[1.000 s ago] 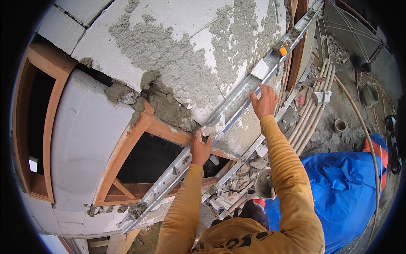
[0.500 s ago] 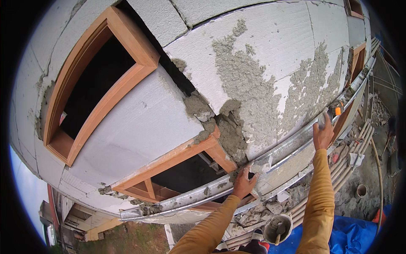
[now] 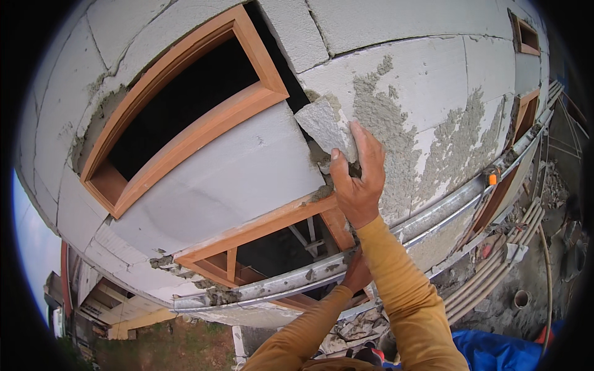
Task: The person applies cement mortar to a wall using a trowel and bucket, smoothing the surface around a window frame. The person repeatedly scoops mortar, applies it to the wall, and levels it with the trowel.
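Observation:
My right hand [image 3: 361,179] grips a broken piece of pale lightweight block [image 3: 327,125] between thumb and fingers. The piece sits against the dark gap between the upper wooden window frame [image 3: 201,117] and the mortar-smeared block wall [image 3: 427,68]. Wet grey mortar [image 3: 319,157] shows just below it, partly covered by my fingers. Lower down, my left hand [image 3: 357,272] is at the metal channel [image 3: 297,278], beside the corner of the lower wooden frame [image 3: 337,226]. My right forearm covers its fingers, so what they hold, if anything, is hidden.
An orange-and-black tool [image 3: 492,176] rests on the metal channel to the right. Below are bundled poles [image 3: 495,266], rubble [image 3: 352,328], a blue tarp [image 3: 495,349] and a small round container [image 3: 522,299]. A grassy patch [image 3: 173,346] lies at lower left.
My right hand has moved from the channel on the right, up and left to the wall gap, where it now holds the block piece. My left hand has slipped behind my right forearm.

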The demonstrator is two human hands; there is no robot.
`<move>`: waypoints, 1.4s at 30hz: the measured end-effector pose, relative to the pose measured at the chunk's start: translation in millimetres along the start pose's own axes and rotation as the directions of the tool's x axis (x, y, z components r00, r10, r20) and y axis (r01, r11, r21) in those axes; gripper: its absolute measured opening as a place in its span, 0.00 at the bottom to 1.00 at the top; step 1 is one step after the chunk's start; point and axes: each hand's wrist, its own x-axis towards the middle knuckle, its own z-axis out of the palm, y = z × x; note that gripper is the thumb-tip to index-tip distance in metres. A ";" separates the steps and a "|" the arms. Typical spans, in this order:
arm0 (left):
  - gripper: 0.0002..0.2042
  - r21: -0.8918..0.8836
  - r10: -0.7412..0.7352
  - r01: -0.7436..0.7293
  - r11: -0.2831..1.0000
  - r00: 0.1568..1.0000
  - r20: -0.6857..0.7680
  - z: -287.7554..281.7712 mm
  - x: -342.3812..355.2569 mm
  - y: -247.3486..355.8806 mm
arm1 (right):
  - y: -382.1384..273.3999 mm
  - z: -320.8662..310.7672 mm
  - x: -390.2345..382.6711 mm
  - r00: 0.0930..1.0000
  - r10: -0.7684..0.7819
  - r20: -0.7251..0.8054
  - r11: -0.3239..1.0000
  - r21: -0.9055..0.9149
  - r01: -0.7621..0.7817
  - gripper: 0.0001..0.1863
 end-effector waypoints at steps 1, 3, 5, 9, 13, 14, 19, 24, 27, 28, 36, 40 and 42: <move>0.27 0.023 0.034 -0.034 0.999 0.999 -0.001 -9.4 -4.7 4.5 | 1.1 10.4 3.7 0.999 -0.044 -0.024 0.998 -0.043 0.043 0.25; 0.26 0.102 -0.005 0.012 0.995 0.997 -0.072 -26.6 -30.3 6.6 | -3.0 27.8 -0.8 0.994 -0.085 -0.063 0.993 -0.085 0.079 0.26; 0.25 -0.011 0.003 -0.006 1.000 0.974 -0.228 -74.2 -38.2 24.9 | -7.6 38.2 -6.8 0.990 -0.095 -0.109 0.991 -0.109 0.083 0.26; 0.22 0.093 0.168 -0.140 0.986 0.849 -0.501 -180.4 -21.5 60.8 | -7.9 53.4 -30.9 0.999 0.009 -0.032 0.987 -0.159 -0.014 0.25; 0.19 0.261 0.368 -0.261 0.929 0.698 -0.615 -263.9 0.2 87.3 | -9.1 51.8 -33.6 0.989 0.142 0.032 0.972 -0.196 -0.133 0.22; 0.19 0.271 0.367 -0.250 0.930 0.696 -0.617 -273.3 -2.5 87.8 | -16.2 46.4 -29.1 0.984 0.170 0.061 0.969 -0.192 -0.156 0.22; 0.18 0.264 0.348 -0.232 0.936 0.714 -0.607 -277.7 -11.0 78.6 | -6.1 55.2 -19.1 0.992 0.130 -0.006 0.991 0.022 -0.130 0.20; 0.14 0.136 0.248 -0.209 0.968 0.745 -0.619 -257.9 -26.2 60.5 | -9.9 54.6 -22.3 0.977 0.207 0.044 0.936 -0.301 -0.184 0.16; 0.12 0.119 0.195 -0.154 0.981 0.752 -0.630 -257.7 -39.1 50.8 | -10.5 52.9 -25.2 0.942 0.312 0.120 0.933 -0.226 -0.280 0.14; 0.11 0.126 0.182 -0.132 0.983 0.753 -0.632 -259.4 -44.6 48.5 | -8.8 53.2 -25.9 0.968 0.239 0.080 0.942 -0.262 -0.211 0.14; 0.10 0.102 0.073 -0.005 0.995 0.736 -0.674 -263.9 -76.4 25.3 | 11.8 53.7 -25.6 0.994 0.105 0.042 0.923 -0.377 -0.082 0.11; 0.11 0.192 0.089 0.054 0.980 0.740 -0.666 -265.0 -89.2 21.2 | 11.2 51.4 -25.7 0.992 0.103 0.070 0.911 -0.407 -0.065 0.11; 0.10 0.169 0.076 0.051 0.984 0.740 -0.669 -261.6 -93.1 23.4 | 10.7 51.1 -24.7 0.992 0.102 0.076 0.912 -0.406 -0.062 0.11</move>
